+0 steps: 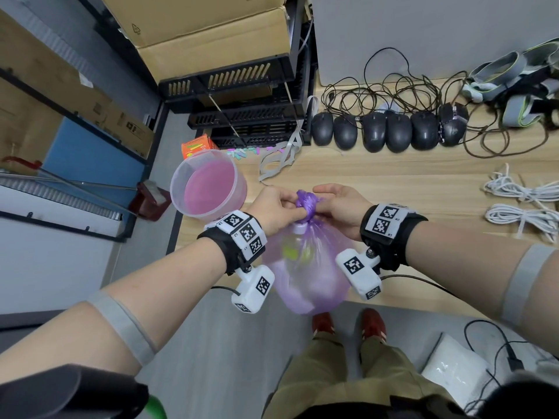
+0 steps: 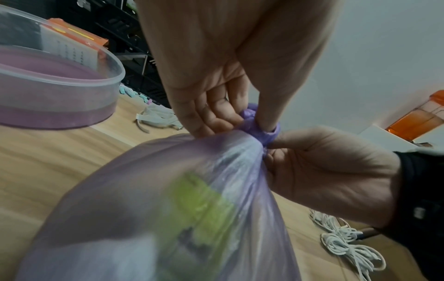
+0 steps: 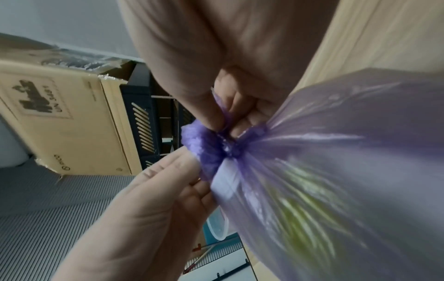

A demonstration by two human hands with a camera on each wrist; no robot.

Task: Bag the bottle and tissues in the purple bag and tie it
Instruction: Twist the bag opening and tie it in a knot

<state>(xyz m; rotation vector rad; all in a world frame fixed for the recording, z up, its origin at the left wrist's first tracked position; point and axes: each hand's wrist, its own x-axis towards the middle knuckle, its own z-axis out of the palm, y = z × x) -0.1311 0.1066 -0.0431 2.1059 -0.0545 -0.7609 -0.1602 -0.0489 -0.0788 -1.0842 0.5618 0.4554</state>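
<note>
Knot [image 1: 306,204] right above purple bag [image 1: 305,279]: left hand [image 1: 273,211] pinching left of knot, right hand [image 1: 338,208] pinching right, tails probably pulling apart sideways.

Wooden table [image 1: 378,182]: clear tub [image 1: 208,184] at left edge, six black mice [image 1: 390,131] in back row, white cable bundles [image 1: 523,204] right.

Black wristbands [image 1: 233,252] carry white coded cubes; grey armbands [image 1: 127,325], red shoes [image 1: 373,325].
</note>
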